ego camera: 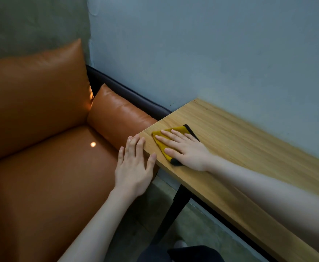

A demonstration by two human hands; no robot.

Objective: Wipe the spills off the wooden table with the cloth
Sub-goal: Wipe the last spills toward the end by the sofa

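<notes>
A folded yellow cloth (175,131) with a black edge lies flat near the left end of the wooden table (249,146). My right hand (185,150) presses down on it with straight, spread fingers and covers most of it. My left hand (134,165) hovers open with straight fingers just off the table's left end, its fingertips close to the corner. No spill shows on the visible wood.
An orange leather sofa (41,148) with cushions stands directly left of the table. A grey-blue wall (211,53) runs along the table's far side. A black table leg (175,210) drops to the concrete floor below.
</notes>
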